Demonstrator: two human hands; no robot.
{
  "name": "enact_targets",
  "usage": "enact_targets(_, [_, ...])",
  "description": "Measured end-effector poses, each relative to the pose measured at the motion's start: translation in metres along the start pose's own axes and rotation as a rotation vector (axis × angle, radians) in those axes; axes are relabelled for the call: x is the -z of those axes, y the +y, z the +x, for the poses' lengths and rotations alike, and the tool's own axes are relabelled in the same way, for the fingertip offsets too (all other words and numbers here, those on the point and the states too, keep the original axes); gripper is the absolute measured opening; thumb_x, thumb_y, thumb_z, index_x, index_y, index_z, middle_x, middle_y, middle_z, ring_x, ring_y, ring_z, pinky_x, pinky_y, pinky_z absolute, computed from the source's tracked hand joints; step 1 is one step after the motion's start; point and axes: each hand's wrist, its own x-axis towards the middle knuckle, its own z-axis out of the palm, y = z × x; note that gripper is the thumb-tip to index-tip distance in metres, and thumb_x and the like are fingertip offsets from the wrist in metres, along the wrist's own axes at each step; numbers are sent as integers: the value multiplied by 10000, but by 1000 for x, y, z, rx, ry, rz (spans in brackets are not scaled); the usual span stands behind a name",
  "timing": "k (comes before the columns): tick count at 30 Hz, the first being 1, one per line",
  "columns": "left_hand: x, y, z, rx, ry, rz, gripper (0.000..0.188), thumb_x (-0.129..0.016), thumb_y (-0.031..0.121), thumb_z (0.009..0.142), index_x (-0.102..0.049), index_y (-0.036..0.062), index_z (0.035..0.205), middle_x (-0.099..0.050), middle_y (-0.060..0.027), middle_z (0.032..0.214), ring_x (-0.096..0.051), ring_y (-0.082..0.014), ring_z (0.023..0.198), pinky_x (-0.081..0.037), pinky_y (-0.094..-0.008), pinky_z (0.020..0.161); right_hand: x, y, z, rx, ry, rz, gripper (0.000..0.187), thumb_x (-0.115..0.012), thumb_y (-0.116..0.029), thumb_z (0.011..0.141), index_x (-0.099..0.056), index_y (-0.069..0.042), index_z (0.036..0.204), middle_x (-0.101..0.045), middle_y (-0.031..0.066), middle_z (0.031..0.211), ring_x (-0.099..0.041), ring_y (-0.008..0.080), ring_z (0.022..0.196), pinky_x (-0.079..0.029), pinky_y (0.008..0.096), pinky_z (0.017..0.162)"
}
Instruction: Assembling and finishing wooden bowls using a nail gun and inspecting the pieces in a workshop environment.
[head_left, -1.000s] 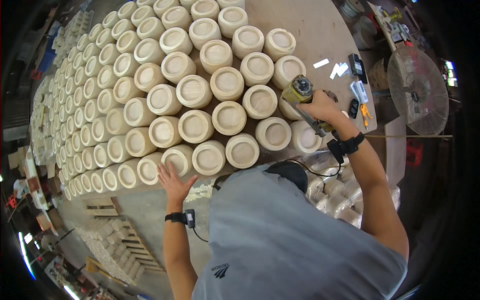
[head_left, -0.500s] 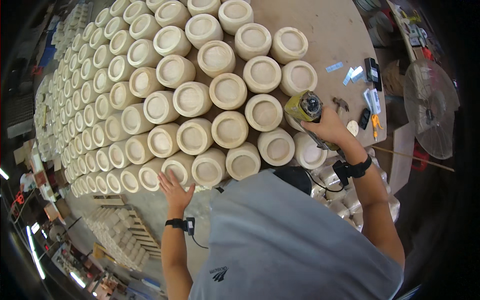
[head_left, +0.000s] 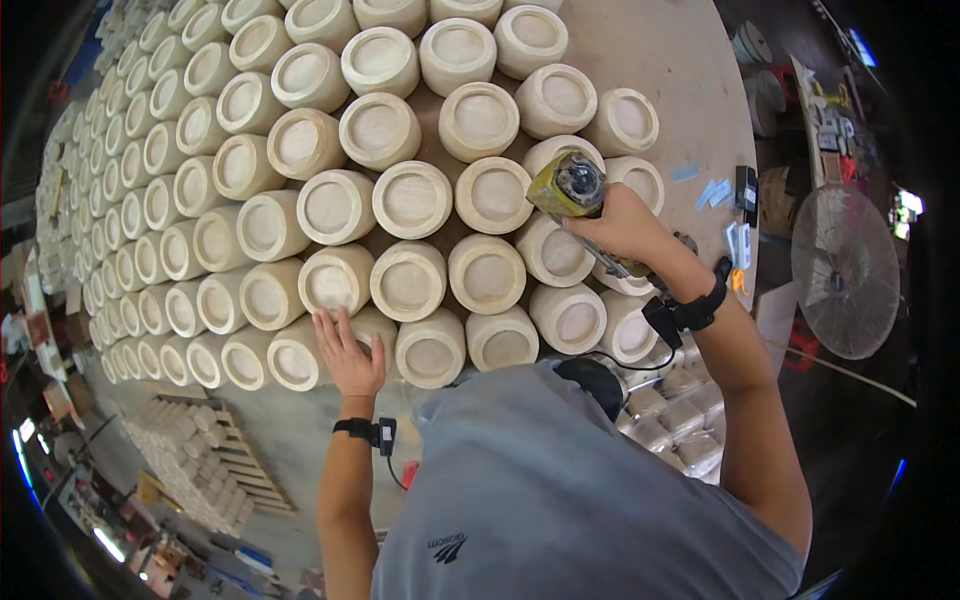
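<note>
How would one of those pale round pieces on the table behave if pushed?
A piece would probably feel stiff, given its thick rim. Being squat, it seems likelier to slide than tip. Its rounded side suggests it might roll if laid over.

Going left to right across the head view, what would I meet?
Pale pieces stacked on a pallet, open left hand, right hand gripping a yellow tool, black box-shaped item, round fan.

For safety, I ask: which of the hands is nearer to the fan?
Right. The right hand, holding the tool, is left of the fan; the left hand, by the pots, is much farther left.
</note>
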Motion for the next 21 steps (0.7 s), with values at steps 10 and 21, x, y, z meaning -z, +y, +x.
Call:
enact_targets(10, [5, 4, 1, 34, 4, -79, 756, -672, 284, 883, -382, 58, 1544, -290, -244, 1614, -242, -470, 1498, -263, -559, 1181, 29, -14, -15, -254, 146, 156, 197, -747, -180, 884, -649, -31, 799, -559, -3, 573, -512, 92, 441, -380, 280, 421])
enact_targets(21, [6, 1, 1, -2, 1, -68, 759, -655, 277, 872, -379, 59, 1545, -296, -259, 1606, -249, -492, 1488, -280, -573, 1166, 49, 38, -36, -440, 226, 130, 266, -748, -198, 894, -631, -35, 719, -558, 0, 557, -513, 96, 426, -393, 277, 422])
